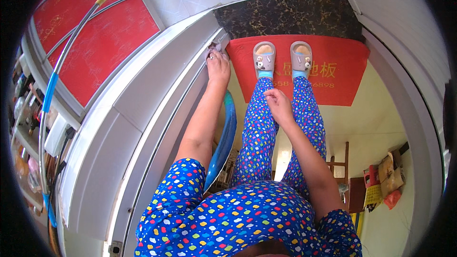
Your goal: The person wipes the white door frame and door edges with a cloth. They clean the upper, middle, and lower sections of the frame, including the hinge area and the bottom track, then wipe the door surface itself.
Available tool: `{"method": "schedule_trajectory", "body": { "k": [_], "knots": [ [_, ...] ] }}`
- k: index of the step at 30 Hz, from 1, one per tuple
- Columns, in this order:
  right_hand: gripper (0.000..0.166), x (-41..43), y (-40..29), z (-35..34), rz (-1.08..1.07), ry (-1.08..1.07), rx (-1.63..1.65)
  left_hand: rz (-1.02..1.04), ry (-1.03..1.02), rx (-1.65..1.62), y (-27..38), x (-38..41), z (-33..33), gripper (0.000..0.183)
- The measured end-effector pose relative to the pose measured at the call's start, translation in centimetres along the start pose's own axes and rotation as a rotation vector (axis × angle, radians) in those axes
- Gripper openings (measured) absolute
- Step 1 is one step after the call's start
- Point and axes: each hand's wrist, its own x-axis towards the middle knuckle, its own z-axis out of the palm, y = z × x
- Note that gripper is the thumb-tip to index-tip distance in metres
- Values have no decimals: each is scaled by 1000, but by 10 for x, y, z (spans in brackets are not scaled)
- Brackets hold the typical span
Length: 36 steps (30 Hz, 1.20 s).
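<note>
My left hand is shut on a crumpled purplish cloth, which it presses against the white door frame near its lower end. Part of the cloth is hidden under the fingers. In front of my patterned trousers hangs my right hand, its fingers loosely curled; whether something small is between them cannot be told. My feet, in grey slippers, stand on a red doormat bearing writing.
A dark marbled threshold lies beyond the mat. At left are red panels, a metal pole and cluttered shelves. A blue curved object is beside my left forearm; a wooden chair and boxes are at right.
</note>
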Motion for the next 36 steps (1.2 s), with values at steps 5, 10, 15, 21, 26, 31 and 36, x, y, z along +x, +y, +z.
{"method": "schedule_trajectory", "body": {
  "k": [5,10,15,21,26,31,36],
  "knots": [
    [14,3,-8,7,8,-76,24,38,236,103,-2,13,20,34],
    [14,5,-29,10,5,-140,50,18,183,8,-2,22,25,38],
    [14,16,-57,16,-38,-102,224,33,233,29,-11,34,45,42],
    [15,19,-69,15,-51,-133,300,37,-24,30,-8,72,41,47],
    [14,20,-80,11,-40,-89,296,148,-25,164,-11,95,47,45],
    [14,24,-91,11,-85,-85,263,170,-26,-36,-26,124,40,37],
    [14,24,-94,16,-57,-109,316,189,123,-12,-56,147,0,30]
  ]
}}
